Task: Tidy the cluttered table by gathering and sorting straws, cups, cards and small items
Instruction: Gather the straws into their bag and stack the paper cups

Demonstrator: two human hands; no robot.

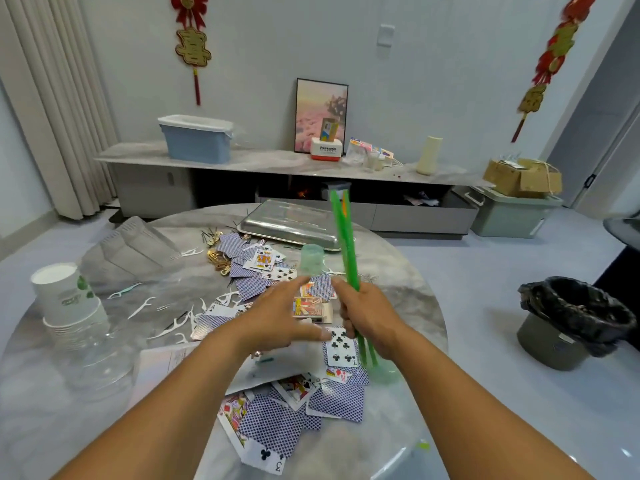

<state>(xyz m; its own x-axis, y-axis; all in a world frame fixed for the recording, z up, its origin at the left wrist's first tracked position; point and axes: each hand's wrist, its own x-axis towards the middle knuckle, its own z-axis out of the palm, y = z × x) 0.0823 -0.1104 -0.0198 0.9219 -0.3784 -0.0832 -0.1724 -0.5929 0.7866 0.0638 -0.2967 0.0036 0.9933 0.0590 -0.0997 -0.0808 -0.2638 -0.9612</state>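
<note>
**A:** How is the room lit?

**B:** Brightly and evenly, with soft, cool-white light. No lamp or window shows, so its source cannot be told. Shadows are faint; the darkest area is the open recess under the long shelf [346, 194] at the back.

**A:** Any glare?

**B:** Pale sheen lies on the glossy marble worktop [398, 289], and the metal tray [294, 225] reflects light.

**A:** Is it sharp?

**B:** Only moderately. The left hand [277, 323] is smeared by motion blur, and the green straws [343, 237] look slightly streaked. The whole picture is soft.

**A:** Distortion?

**B:** Wide-angle bending: the curtain [45, 98] and doorway [606, 116] lean at the edges.
</note>
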